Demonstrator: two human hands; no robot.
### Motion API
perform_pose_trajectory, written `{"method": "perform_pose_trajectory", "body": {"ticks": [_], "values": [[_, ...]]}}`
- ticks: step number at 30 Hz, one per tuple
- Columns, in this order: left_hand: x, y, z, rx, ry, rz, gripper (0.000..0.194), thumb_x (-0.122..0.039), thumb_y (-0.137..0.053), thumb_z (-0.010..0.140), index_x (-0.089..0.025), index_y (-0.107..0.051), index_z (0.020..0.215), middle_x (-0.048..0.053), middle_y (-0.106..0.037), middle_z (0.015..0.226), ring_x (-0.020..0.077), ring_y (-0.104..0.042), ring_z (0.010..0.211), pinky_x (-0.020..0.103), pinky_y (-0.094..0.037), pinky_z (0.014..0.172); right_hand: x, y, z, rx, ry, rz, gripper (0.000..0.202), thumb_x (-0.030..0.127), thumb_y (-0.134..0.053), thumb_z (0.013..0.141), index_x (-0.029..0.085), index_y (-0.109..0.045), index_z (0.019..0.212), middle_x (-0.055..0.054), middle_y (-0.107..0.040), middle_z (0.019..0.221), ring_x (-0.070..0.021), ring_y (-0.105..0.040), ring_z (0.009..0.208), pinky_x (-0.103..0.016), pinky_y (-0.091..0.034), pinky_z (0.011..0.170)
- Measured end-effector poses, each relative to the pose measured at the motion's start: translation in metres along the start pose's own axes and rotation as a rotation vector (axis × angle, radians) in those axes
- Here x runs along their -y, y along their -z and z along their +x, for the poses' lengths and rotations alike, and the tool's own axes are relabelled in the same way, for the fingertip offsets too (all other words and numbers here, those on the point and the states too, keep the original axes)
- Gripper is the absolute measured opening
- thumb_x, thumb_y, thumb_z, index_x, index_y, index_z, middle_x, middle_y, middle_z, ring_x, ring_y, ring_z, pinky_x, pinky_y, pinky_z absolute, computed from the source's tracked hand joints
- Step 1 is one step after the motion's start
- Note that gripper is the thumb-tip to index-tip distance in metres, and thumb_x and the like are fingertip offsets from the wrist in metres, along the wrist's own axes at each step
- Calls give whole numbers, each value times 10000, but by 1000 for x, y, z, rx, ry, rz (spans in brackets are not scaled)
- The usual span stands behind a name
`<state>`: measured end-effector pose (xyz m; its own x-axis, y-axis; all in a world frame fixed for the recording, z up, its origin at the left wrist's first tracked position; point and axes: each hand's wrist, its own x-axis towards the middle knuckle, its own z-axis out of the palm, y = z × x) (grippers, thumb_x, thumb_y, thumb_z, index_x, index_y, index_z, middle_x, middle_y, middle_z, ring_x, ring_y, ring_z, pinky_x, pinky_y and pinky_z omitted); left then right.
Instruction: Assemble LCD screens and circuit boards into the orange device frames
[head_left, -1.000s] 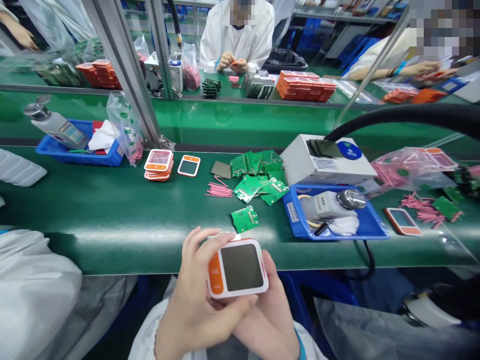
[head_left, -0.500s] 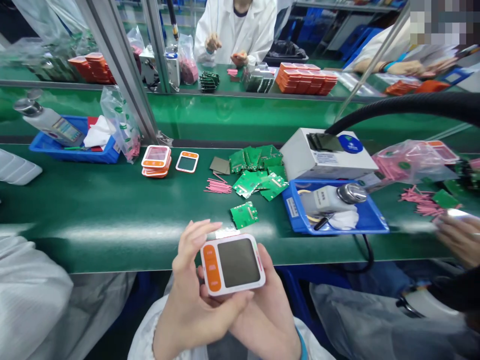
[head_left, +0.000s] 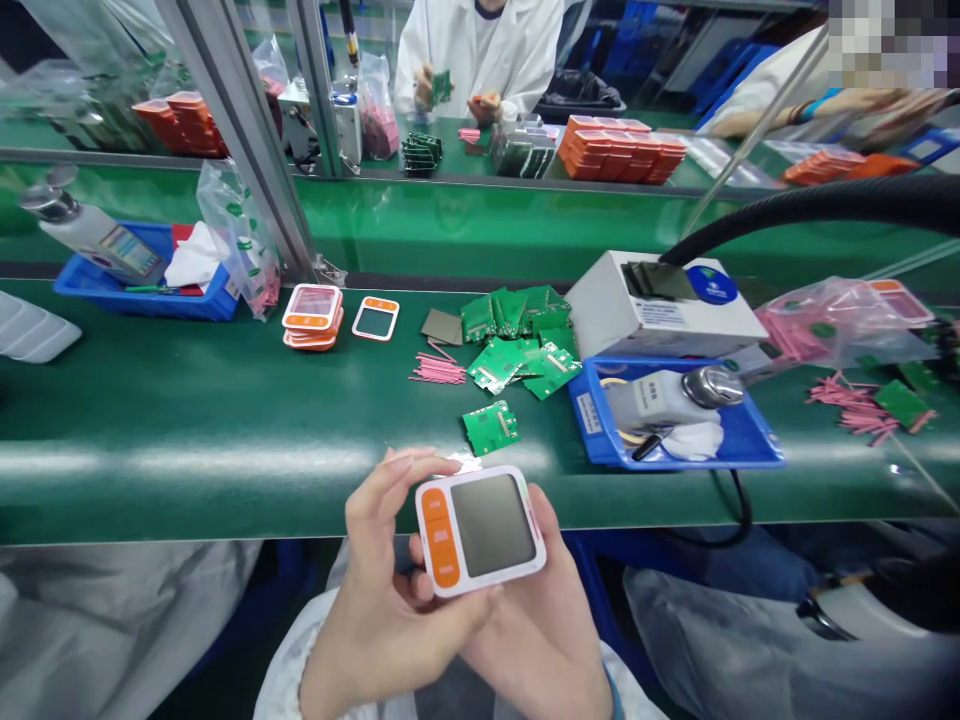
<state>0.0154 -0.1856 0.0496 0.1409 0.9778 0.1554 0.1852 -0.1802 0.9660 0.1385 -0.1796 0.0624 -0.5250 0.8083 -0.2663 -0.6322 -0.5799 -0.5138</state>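
Between my two hands is a white device point(head_left: 493, 524) with a grey screen and an orange button strip on its left. My left hand point(head_left: 397, 590) grips its left side, thumb along the lower edge and fingers curled at the upper left. Under and to the right of it, my right hand point(head_left: 536, 620) supports it, partly hidden by the device. Just beyond lies a green circuit board point(head_left: 491, 428), with more boards point(head_left: 517, 340) piled behind it. Pink strips point(head_left: 439, 368) and a grey square point(head_left: 442, 327) are left of the pile.
Orange-and-white frames point(head_left: 312, 318) are stacked at the left, beside a single frame point(head_left: 376, 319). A blue tray point(head_left: 679, 460) with a bottle stands right, before a white box point(head_left: 660, 320). Across the partition point(head_left: 450, 225), a person in white point(head_left: 480, 60) holds a green board.
The device and my hands have shifted slightly right in view. At the right, a neighbour's hand has left the table's edge. The person opposite now holds up a green board.
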Motion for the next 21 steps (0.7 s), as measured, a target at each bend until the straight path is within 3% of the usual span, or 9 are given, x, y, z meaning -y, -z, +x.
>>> {"method": "perform_pose_trajectory", "body": {"ticks": [7,12,16,21], "values": [[2,-1,-1,-4,-3,-10,822,-114,-708,685,-339,-269,1343,24,-551,1281,219,-436,1298,435,-218,1160,0,1,-1,-3,-20,2,686,729,-271,796,198,-548,1131,-111,-704,985,-278,-631,982,-492,-458,875],[3,-2,-2,-39,1,-83,875,-53,-713,645,-377,-282,1334,12,-557,1286,236,-440,1297,443,-300,1115,-1,2,-1,-16,-18,-66,714,728,-238,798,182,-546,1138,-123,-699,983,-273,-627,977,-485,-453,880],[6,-3,-2,-35,-18,-119,871,-72,-729,653,-387,-281,1330,14,-555,1285,250,-454,1286,483,-264,1128,-2,2,-1,-26,3,-25,671,727,-271,798,199,-568,1085,-110,-705,940,-275,-620,998,-489,-444,897],[1,-4,-2,-28,14,-127,824,-103,-723,691,-402,-280,1318,7,-542,1281,227,-471,1274,401,-371,1061,-4,3,0,-10,30,63,587,699,-355,800,222,-570,1067,-91,-713,939,-276,-616,1029,-506,-430,925]]}}
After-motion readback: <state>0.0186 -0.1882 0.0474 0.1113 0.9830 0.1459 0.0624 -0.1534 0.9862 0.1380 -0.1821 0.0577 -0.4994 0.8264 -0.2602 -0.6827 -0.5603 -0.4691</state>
